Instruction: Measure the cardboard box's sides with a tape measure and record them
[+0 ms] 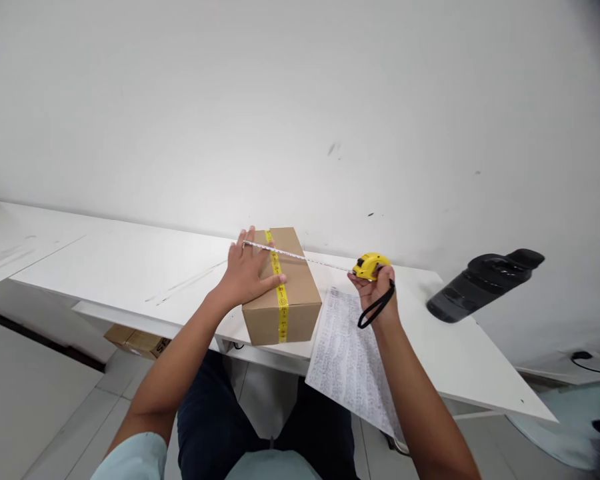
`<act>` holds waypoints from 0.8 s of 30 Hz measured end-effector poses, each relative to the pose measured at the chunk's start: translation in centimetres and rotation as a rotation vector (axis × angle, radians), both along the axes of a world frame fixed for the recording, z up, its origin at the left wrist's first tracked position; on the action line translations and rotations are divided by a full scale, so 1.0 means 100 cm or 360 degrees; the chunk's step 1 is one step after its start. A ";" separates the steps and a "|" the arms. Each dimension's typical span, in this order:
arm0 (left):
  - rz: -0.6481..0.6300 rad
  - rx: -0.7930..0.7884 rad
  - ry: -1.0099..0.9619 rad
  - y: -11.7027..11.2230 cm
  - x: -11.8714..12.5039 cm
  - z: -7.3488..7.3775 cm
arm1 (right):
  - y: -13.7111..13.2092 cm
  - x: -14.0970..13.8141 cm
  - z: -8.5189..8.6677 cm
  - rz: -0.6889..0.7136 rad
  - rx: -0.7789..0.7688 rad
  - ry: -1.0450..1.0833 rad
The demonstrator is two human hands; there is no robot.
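A brown cardboard box sealed with a yellow tape strip lies on the white table. My left hand rests flat on the box's left top edge, fingers spread, pinning the end of a measuring tape blade. The blade runs across the box top to a yellow tape measure, which my right hand grips just right of the box. A black wrist strap hangs from the tape measure by my wrist.
A printed sheet of paper lies right of the box and overhangs the table's front edge. A black bottle lies on its side at the right. Another cardboard box sits under the table. A white wall stands behind.
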State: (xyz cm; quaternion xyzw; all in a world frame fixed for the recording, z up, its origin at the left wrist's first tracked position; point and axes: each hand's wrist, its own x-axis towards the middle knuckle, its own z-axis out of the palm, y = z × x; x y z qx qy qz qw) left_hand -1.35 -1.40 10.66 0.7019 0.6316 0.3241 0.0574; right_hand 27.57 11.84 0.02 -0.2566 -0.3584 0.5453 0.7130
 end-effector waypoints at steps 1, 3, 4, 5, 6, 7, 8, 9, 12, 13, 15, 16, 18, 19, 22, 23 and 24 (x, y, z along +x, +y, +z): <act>0.0088 0.0117 -0.0025 -0.001 0.001 -0.002 | 0.001 0.008 0.009 -0.0042 0.0061 -0.0014; 0.0262 0.0276 -0.0126 -0.007 -0.001 -0.011 | -0.002 0.018 0.023 -0.0095 0.0175 -0.0086; 0.0323 0.0301 -0.0191 -0.012 -0.003 -0.017 | -0.004 0.021 0.028 -0.0100 0.0223 -0.0136; 0.0365 0.0294 -0.0263 -0.016 -0.005 -0.024 | -0.007 0.021 0.032 -0.0098 0.0262 -0.0183; 0.0384 0.0261 -0.0350 -0.021 -0.007 -0.029 | -0.009 0.021 0.035 -0.0091 0.0288 -0.0220; 0.0389 0.0217 -0.0459 -0.026 -0.008 -0.034 | -0.012 0.019 0.036 -0.0084 0.0304 -0.0242; 0.0371 0.0164 -0.0596 -0.031 -0.010 -0.038 | -0.014 0.016 0.037 -0.0073 0.0311 -0.0254; 0.0314 0.0092 -0.0764 -0.035 -0.011 -0.040 | -0.015 0.013 0.036 -0.0066 0.0309 -0.0259; -0.0009 -0.0162 -0.1431 -0.047 -0.015 -0.040 | -0.019 0.006 0.032 -0.0036 0.0275 -0.0274; -0.0098 -0.0235 -0.1646 -0.050 -0.017 -0.040 | -0.019 0.004 0.030 -0.0030 0.0264 -0.0276; -0.0122 -0.0311 -0.1938 -0.054 -0.019 -0.042 | -0.019 0.002 0.027 -0.0035 0.0248 -0.0260; -0.0070 -0.0306 -0.1994 -0.055 -0.020 -0.043 | -0.018 0.002 0.026 -0.0040 0.0244 -0.0243; 0.0068 -0.0227 -0.1963 -0.057 -0.019 -0.048 | -0.017 0.005 0.024 -0.0051 0.0248 -0.0203; 0.0116 -0.0176 -0.1910 -0.057 -0.017 -0.051 | -0.016 0.007 0.024 -0.0053 0.0257 -0.0190; 0.0139 -0.0138 -0.1741 -0.059 -0.006 -0.055 | -0.013 0.015 0.023 -0.0086 0.0298 -0.0192; 0.0128 -0.0161 -0.1689 -0.060 -0.002 -0.055 | -0.013 0.017 0.023 -0.0107 0.0311 -0.0206; 0.0108 -0.0193 -0.1638 -0.061 0.003 -0.056 | -0.013 0.020 0.023 -0.0127 0.0321 -0.0221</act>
